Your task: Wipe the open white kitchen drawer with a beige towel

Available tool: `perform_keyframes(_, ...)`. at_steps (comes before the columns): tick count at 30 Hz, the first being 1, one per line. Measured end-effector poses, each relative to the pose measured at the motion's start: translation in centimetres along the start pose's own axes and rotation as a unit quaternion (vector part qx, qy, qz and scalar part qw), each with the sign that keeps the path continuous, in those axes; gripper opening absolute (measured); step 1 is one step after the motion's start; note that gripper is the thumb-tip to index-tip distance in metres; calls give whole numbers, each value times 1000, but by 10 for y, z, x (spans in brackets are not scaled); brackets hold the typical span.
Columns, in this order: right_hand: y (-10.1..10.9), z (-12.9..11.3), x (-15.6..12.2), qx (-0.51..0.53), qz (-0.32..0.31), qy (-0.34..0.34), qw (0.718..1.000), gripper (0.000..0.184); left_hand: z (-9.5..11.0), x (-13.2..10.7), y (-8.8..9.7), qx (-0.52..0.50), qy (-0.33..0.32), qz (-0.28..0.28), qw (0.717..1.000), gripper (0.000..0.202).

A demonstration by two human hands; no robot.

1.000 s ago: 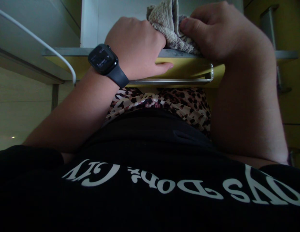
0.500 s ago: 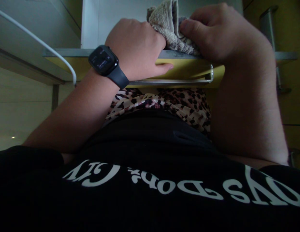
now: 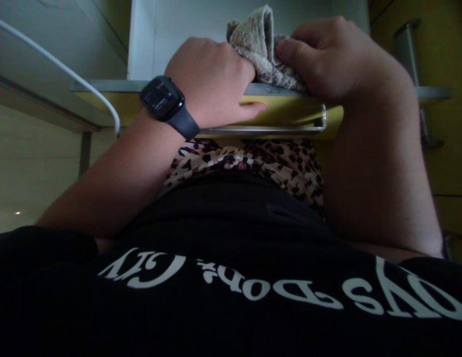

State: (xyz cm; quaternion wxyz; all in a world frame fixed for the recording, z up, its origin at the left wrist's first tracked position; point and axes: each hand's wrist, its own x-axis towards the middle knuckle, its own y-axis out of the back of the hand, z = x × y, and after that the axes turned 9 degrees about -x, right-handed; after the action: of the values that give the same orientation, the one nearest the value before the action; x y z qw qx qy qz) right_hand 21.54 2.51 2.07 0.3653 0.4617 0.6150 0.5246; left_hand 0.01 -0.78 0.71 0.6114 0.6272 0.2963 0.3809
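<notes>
Head view: the right hand's (image 3: 327, 59) grip is closed, thumb pressing one cloth (image 3: 256, 52), speckled grey-beige, thick-piled, its fold standing up in a loop. The left hand (image 3: 212, 82) touches its other side, thumb out; its fingers are hidden, so I cannot tell how far that grip is closed. The cloth lies over the front edge of one open drawer (image 3: 201, 20), pale interior beyond, torso close in front. One watch (image 3: 162, 98), one white cable (image 3: 55, 64) to the left.
</notes>
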Motion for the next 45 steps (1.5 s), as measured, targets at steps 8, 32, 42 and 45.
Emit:
perform_keyframes(8,-1,1,1,1,1,6,1000,41,-1,1,0,-4,-5,4,1000,74)
perform_keyframes(32,1,-2,-1,2,-1,10,1000,41,-2,1,0,-8,-1,-3,1000,77)
perform_keyframes(42,1,1,0,3,0,15,1000,42,-2,0,-1,-14,-13,4,1000,76)
perform_keyframes(45,-1,2,1,4,7,22,1000,45,-3,2,-2,-17,-13,6,1000,78)
